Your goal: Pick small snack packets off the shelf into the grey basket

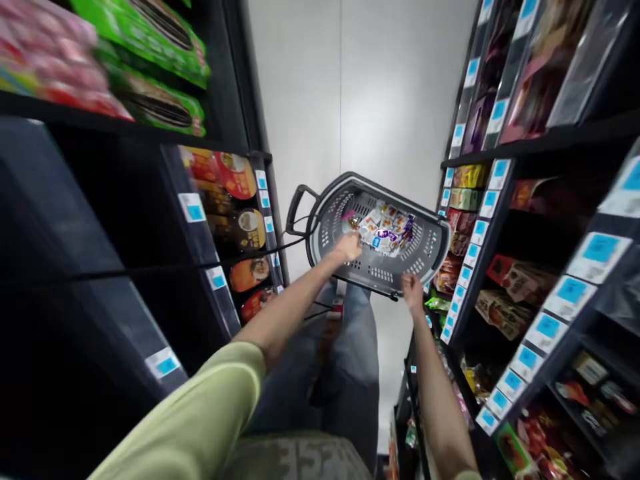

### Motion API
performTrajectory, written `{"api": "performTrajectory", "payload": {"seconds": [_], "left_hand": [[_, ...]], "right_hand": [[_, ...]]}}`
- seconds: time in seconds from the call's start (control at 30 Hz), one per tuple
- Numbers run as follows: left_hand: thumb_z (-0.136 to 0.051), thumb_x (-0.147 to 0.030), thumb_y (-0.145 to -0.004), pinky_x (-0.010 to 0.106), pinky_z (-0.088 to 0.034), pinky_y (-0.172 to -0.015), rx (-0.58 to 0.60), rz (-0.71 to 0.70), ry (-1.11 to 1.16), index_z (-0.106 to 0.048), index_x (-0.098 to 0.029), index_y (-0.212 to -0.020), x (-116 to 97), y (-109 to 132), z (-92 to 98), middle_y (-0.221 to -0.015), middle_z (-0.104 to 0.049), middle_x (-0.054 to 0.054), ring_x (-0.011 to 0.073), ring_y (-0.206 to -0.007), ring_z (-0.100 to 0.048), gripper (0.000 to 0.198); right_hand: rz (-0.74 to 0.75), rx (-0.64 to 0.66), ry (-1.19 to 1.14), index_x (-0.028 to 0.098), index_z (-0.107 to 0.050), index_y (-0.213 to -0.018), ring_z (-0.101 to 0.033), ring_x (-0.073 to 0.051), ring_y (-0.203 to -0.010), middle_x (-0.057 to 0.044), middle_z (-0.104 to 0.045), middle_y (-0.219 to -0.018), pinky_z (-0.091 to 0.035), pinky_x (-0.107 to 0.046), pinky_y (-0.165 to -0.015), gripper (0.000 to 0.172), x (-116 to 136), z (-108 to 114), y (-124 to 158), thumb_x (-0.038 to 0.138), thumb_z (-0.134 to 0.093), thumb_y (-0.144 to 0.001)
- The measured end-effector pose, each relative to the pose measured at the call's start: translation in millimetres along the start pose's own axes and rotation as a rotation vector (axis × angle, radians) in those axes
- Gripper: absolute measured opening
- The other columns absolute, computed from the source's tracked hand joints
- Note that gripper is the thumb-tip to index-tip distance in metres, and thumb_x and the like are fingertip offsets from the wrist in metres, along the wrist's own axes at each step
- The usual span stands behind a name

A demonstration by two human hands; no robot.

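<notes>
A grey plastic shopping basket [345,270] with slotted walls is in front of my legs, its black handle [296,210] sticking out at the left. Inside it lies a heap of small snack packets [387,230], mostly white with purple and orange print. My left hand [350,247] is closed over the near left part of the basket's inside. A small shiny brown-gold packet [353,222] shows right at its fingers; whether they grip it is hard to see. With fingers curled, my right hand [412,292] holds the basket's near rim toward the right end.
Dark shelves with price tags flank the aisle. Green bags [150,47] and round-lidded food tubs [250,229] stand on the left; packaged snacks [460,230] fill the right shelves closely beside the basket. Pale floor [380,100] stretches ahead. A dark cable [240,257] crosses at left.
</notes>
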State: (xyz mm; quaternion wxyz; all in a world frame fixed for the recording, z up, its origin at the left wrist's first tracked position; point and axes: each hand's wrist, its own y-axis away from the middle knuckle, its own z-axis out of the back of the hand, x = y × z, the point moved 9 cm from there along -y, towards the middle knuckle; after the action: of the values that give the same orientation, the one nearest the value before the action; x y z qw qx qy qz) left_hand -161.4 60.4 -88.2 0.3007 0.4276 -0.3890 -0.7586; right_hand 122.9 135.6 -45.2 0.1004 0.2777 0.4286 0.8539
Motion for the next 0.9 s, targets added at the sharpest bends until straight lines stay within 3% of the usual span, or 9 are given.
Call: {"api": "performTrajectory", "payload": {"seconds": [0.17,0.33,0.43,0.5,0.63,0.8,0.9], "left_hand": [[-0.061,-0.017,-0.091,0.049,-0.046,-0.111,0.108,0.030,-0.237,-0.061,-0.004,-0.132,59.0,-74.7,-44.1,-0.141,-0.060,0.027,0.0391,-0.131,-0.058,0.044],[-0.060,-0.012,-0.088,0.049,-0.037,-0.119,0.151,-0.036,-0.414,-0.047,-0.002,-0.149,101.8,-139.0,-75.7,-0.158,-0.045,0.028,0.0405,-0.145,-0.042,0.063],[-0.055,-0.012,-0.090,0.052,-0.032,-0.121,0.101,-0.093,-0.529,-0.033,-0.004,-0.160,123.3,-178.5,-91.0,-0.167,-0.033,0.026,0.0406,-0.151,-0.033,0.074],[-0.053,-0.012,-0.089,0.053,-0.027,-0.124,0.063,-0.138,-0.584,-0.029,-0.007,-0.163,134.6,-199.6,-102.4,-0.170,-0.030,0.025,0.0404,-0.154,-0.028,0.078],[-0.047,-0.012,-0.092,0.055,-0.021,-0.125,0.044,-0.166,-0.583,-0.034,-0.007,-0.161,154.2,-221.7,-125.1,-0.158,-0.045,0.025,0.0396,-0.149,-0.034,0.070],[-0.038,-0.016,-0.101,0.053,-0.029,-0.118,0.115,-0.163,-0.605,-0.058,-0.012,-0.141,164.4,-213.0,-144.5,-0.139,-0.059,0.023,0.0362,-0.138,-0.045,0.045],[-0.036,-0.017,-0.102,0.052,-0.035,-0.114,0.141,-0.112,-0.597,-0.063,-0.011,-0.136,166.7,-200.1,-143.0,-0.142,-0.058,0.024,0.0367,-0.138,-0.046,0.044]], "right_hand": [[-0.085,0.008,-0.006,0.012,-0.053,-0.137,-0.067,-0.025,-0.108,-0.017,-0.069,-0.128,-0.051,-0.042,-0.101,0.061,-40.6,-70.9,-123.7,0.027,-0.064,-0.079],[0.112,-0.089,0.192,0.008,-0.046,-0.148,-0.051,-0.031,-0.137,-0.021,-0.056,-0.147,-0.039,-0.049,-0.119,0.068,-34.3,-121.4,-197.2,0.024,-0.062,-0.084],[0.243,-0.127,0.368,0.011,-0.042,-0.156,-0.036,-0.033,-0.150,-0.020,-0.044,-0.159,-0.030,-0.051,-0.126,0.074,-31.7,-142.6,-211.8,0.021,-0.064,-0.086],[0.385,-0.086,0.445,0.014,-0.040,-0.159,-0.030,-0.031,-0.154,-0.017,-0.038,-0.165,-0.024,-0.051,-0.130,0.072,-27.5,-162.2,-212.7,0.018,-0.062,-0.090],[0.620,0.125,0.474,0.016,-0.037,-0.163,-0.031,-0.026,-0.154,-0.012,-0.039,-0.167,-0.027,-0.045,-0.130,0.070,-17.3,-216.7,-207.4,0.014,-0.055,-0.095],[0.520,0.192,0.454,0.016,-0.033,-0.165,-0.043,-0.029,-0.146,-0.012,-0.042,-0.166,-0.038,-0.043,-0.123,0.076,-13.0,-266.0,-219.8,0.010,-0.055,-0.092],[0.412,0.284,0.518,0.016,-0.050,-0.156,-0.059,-0.031,-0.128,-0.019,-0.057,-0.150,-0.046,-0.045,-0.113,0.062,-17.1,-284.4,-218.9,0.010,-0.053,-0.094]]}}
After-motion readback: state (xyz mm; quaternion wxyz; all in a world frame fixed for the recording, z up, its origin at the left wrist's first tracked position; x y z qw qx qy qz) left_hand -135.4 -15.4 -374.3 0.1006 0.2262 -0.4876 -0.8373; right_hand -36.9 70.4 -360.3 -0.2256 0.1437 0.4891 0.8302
